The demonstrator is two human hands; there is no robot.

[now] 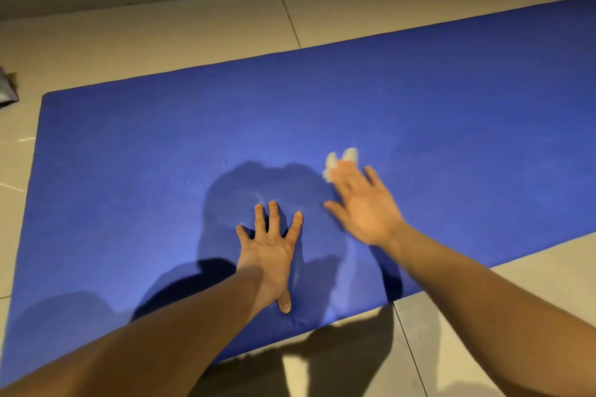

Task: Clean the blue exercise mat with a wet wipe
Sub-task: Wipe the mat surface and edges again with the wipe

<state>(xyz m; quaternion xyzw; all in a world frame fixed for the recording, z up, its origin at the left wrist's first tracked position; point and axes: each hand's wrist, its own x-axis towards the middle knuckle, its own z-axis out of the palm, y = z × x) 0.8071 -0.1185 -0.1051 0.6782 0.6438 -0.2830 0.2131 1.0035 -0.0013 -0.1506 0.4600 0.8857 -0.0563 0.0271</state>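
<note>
- Your left hand (pixel 271 248) lies flat on the blue mat (pixel 129 155), grip open and empty
- Your blurred right hand (pixel 364 203) presses the wet wipe (pixel 338 163) down, grip flat, fingers straight

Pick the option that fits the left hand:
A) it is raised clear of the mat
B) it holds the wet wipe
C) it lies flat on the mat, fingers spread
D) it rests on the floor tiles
C: the left hand lies palm down with fingers spread on the blue mat, while the white wipe peeks out from under the blurred right hand.
</note>
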